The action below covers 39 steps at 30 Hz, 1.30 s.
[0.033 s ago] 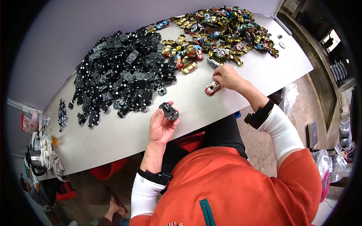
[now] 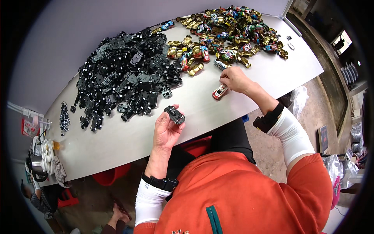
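My left hand (image 2: 165,130) is closed around the edges of a black toy car chassis (image 2: 174,115), held up just over the table's near side. Further right and a bit farther off, my right hand (image 2: 237,80) pinches one end of a red and white toy car body (image 2: 220,92) close to the tabletop. A big heap of black chassis (image 2: 124,76) with small pale wheel parts lies to the left. Beyond my right hand spreads a pile of shiny car bodies (image 2: 230,33), gold and multicoloured, with a gold one (image 2: 195,70) at its near edge.
All this lies on a pale table (image 2: 117,148) with a raised grey panel behind it. A small pile of tiny parts (image 2: 64,119) sits at the far left. Cups on a tray (image 2: 47,156) and a cloth stand at the left end. Another person's foot (image 2: 121,212) shows below.
The red and white car body has turned very slightly in my right hand. My left hand and the piles look the same.
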Tool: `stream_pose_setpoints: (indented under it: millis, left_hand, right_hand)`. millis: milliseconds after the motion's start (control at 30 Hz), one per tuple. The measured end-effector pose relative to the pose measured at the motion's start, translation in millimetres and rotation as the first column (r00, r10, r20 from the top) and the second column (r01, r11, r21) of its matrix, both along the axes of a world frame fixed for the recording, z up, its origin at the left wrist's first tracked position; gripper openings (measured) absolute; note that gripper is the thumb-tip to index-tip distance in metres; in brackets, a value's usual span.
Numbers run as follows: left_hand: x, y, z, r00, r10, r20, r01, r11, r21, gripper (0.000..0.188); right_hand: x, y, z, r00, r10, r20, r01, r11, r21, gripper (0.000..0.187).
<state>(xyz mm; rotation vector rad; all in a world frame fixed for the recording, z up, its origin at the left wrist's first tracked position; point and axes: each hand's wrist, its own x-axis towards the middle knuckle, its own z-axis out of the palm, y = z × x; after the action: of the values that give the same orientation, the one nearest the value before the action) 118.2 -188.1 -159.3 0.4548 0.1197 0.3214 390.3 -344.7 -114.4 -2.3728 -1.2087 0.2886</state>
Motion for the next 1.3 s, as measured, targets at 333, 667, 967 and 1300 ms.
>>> stream_pose_setpoints:
  millis: [333, 667, 967, 1300]
  left_hand:
    - [-2.5, -3.0, -2.4, 0.998, 0.045, 0.035, -0.047, 0.997, 0.06, 0.045]
    - [-19.0, 6.8, 0.0, 0.988, 0.144, 0.049, -0.15, 0.978, 0.145, 0.042]
    - [-13.1, 1.4, 18.1, 0.972, 0.233, 0.037, -0.235, 0.941, 0.243, 0.03]
    - [-12.5, -5.7, 29.5, 0.978, 0.198, 0.061, -0.207, 0.937, 0.282, 0.032]
  right_hand:
    - [-54.2, -7.0, 15.7, 0.978, -0.134, 0.158, 0.15, 0.984, -0.092, 0.044]
    - [-69.0, -3.0, 20.7, 0.845, 0.126, -0.52, 0.028, 0.96, 0.279, 0.025]
    - [-150.3, 29.1, 52.4, 0.714, 0.447, -0.539, 0.067, 0.723, 0.688, 0.021]
    - [-152.9, 29.5, 52.7, 0.779, 0.439, -0.448, -0.031, 0.74, 0.672, 0.021]
